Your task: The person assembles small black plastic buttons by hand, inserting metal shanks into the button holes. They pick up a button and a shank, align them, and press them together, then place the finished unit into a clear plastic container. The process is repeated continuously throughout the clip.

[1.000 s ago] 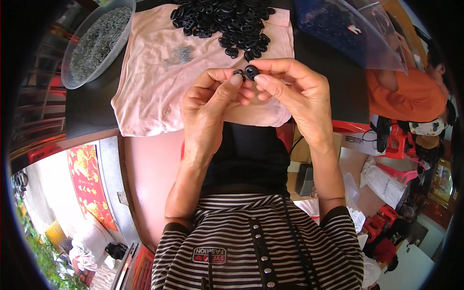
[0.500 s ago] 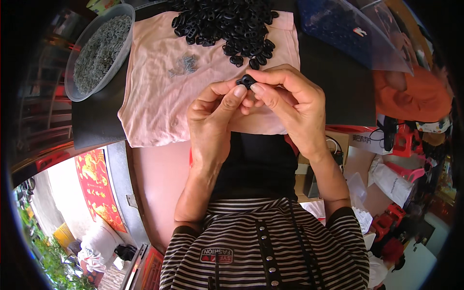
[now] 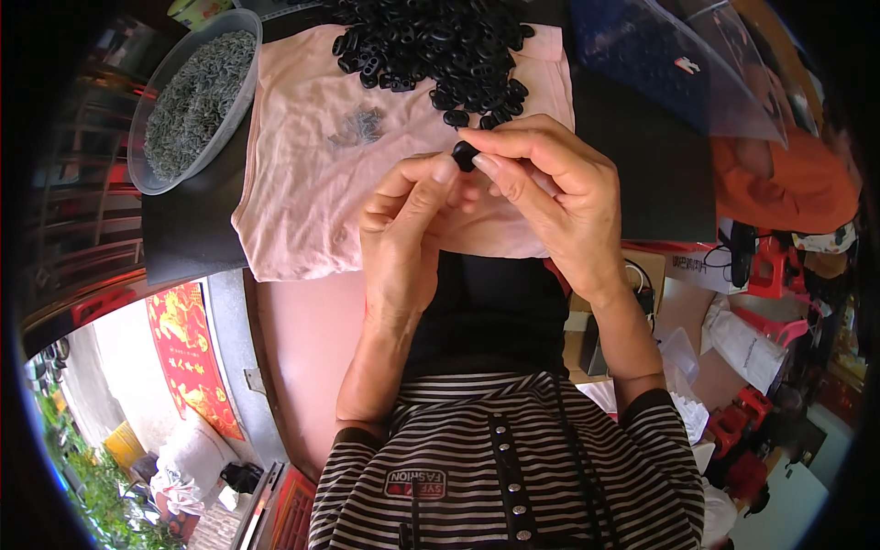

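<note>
Pinching a small black rounded plastic piece (image 3: 466, 156) with narrowed fingertips of left hand (image 3: 401, 215) and right hand (image 3: 576, 203), above wrinkled pale-pink cloth (image 3: 307, 197).

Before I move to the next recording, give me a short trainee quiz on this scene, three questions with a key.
1. Multiple choice: what colour is the cloth under the large black heap? A) green B) pink C) blue
2. True or false: the clear tub stands to the right of the cloth.
3. Open: where is the small black part?

Key: 1. B. 2. False; the clear tub stands left of the cloth. 3. Between the left hand and right hand, at the fingertips.
</note>
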Demonstrator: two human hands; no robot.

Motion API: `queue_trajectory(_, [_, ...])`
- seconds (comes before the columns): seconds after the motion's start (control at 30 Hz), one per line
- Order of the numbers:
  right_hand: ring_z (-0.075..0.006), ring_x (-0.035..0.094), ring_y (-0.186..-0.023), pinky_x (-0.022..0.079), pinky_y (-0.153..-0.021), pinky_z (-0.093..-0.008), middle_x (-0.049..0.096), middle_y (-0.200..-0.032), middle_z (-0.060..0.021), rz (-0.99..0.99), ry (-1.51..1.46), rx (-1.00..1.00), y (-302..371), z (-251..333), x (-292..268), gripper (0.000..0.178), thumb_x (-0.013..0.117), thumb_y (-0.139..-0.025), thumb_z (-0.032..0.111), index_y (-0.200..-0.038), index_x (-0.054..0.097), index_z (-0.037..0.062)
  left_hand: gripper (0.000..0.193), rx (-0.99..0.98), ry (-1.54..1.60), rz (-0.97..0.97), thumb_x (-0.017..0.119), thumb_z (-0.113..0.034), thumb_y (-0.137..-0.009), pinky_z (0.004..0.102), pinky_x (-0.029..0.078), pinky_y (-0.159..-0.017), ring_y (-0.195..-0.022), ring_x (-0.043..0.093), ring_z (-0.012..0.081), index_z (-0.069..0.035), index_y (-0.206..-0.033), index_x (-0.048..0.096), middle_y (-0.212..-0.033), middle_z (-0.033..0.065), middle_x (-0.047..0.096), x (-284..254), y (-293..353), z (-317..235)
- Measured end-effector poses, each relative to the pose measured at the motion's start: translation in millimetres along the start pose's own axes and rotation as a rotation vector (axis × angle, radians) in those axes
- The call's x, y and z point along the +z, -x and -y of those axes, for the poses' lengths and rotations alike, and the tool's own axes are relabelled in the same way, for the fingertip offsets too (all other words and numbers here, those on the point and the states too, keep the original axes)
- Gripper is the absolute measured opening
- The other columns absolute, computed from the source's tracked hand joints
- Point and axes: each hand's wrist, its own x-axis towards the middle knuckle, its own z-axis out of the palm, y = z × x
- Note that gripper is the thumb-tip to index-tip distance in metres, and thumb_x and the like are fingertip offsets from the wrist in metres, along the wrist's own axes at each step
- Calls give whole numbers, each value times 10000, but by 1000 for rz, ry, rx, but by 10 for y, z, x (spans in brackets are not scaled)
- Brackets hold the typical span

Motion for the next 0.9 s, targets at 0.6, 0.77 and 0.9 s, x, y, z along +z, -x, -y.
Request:
queue_trajectory(0.6, [-119, 631, -708, 515, -626, -226, 613, -897, -56, -5, 77, -123, 34, 106, -105, 230, 688, -769, -19, -993, 649, 12, 178, -40, 74, 25, 567, -129, -925, 259, 530, -670, -718, 635, 150, 26, -930, 655, -863, 96, 672, 93, 35, 11])
queue_trajectory(0.77, [-140, 638, -696, 527, -613, -238, 596, -868, -58, -19, 254, -165, 92, 130, -146, 287, 721, -725, -4, -997, 640, 31, 166, -38, 83, 45, 577, -116, -916, 252, 528, -715, -752, 629, 138, 20, -935, 670, -896, 79, 664, 123, 89, 49])
queue_trajectory(0.9, [-139, 643, -701, 530, -608, -235, 597, -846, -60, 9, 203, -168, 102, 154, -209, 281, 727, -722, 8, -989, 642, 27, 161, -3, 41, 99, 588, -75, -899, 243, 521, -752, -775, 625, 134, 24, -1014, 644, -911, 90, 659, 143, 95, 48])
